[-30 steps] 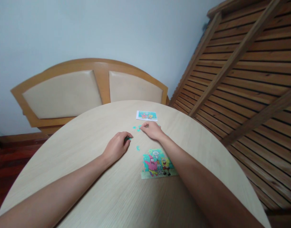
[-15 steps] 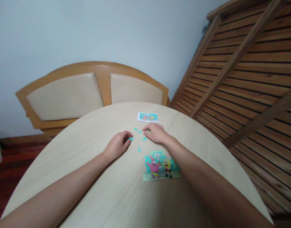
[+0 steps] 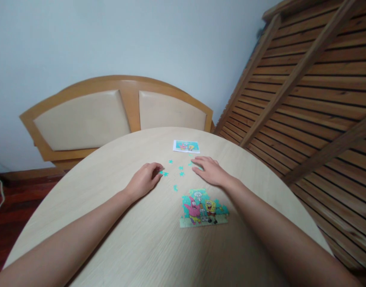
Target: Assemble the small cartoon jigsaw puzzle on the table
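Observation:
My left hand point(image 3: 143, 180) rests on the table with loosely curved fingers, thumb and fingertips apart. Two turquoise jigsaw pieces point(image 3: 165, 174) lie just beyond its fingertips. To the right, my right hand point(image 3: 212, 170) is low over the tabletop with its fingers stretched out, next to a turquoise piece point(image 3: 190, 164). Several more loose pieces point(image 3: 182, 173) are scattered between the hands. Nearer me lies a partly joined jigsaw puzzle point(image 3: 202, 209) with a pink starfish, a yellow sponge and a pale figure; its upper edge is uneven.
A small printed picture card point(image 3: 186, 146) of the same scene lies towards the far edge of the round wooden table point(image 3: 135, 247). Behind stands a padded wooden headboard point(image 3: 129, 101) against the wall. A slatted wooden frame point(image 3: 305, 99) leans at the right.
My right hand has moved right, away from the loose pieces, uncovering some near the card. My left hand has drawn back slightly left, showing another piece by its fingertips.

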`<state>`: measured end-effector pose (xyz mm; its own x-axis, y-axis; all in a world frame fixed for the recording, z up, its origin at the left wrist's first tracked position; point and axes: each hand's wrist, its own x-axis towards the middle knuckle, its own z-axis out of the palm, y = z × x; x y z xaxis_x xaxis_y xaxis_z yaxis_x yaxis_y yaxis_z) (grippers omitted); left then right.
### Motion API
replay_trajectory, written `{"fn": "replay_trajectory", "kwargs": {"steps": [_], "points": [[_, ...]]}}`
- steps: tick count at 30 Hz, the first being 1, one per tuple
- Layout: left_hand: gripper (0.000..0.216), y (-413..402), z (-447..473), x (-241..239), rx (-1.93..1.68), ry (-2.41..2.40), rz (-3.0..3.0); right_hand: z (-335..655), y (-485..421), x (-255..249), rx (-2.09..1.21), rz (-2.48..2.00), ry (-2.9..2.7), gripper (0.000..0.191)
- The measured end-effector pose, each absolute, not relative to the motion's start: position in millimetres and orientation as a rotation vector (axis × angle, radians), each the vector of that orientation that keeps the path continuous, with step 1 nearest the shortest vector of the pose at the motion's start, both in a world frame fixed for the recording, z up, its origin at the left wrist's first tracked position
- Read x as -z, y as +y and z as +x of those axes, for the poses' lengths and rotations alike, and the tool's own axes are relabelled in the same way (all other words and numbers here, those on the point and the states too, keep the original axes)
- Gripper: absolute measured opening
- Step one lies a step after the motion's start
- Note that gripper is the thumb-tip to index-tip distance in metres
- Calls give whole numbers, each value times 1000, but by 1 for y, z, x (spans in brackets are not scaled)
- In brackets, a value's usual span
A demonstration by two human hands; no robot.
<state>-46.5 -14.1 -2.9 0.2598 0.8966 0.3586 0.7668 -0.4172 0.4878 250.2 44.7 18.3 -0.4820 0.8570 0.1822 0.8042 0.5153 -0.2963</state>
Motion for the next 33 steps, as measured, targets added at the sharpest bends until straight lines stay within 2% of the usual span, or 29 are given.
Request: {"fn": "replay_trajectory", "kwargs": {"steps": [7,12,14,16,19,33], "points": [[20,-15,-42,1,-809,1451,2467,288,34,8,-277,-1179,-2366,44],[13,-10,-42,6,-843,1380,2447,286,6,-9,-316,-1104,-2461,47],[13,-10,-41,7,-855,1348,2437,284,-6,-23,-399,-1052,-2606,57],[14,-11,-40,7,-866,1336,2421,281,-17,-35,-495,-1044,-2751,75],[14,-14,-38,6,-870,1361,2412,278,-25,-44,-562,-1039,-2851,85],[13,-24,-31,-1,-783,1287,2408,275,-23,-32,-527,-1137,-2805,83]]}}
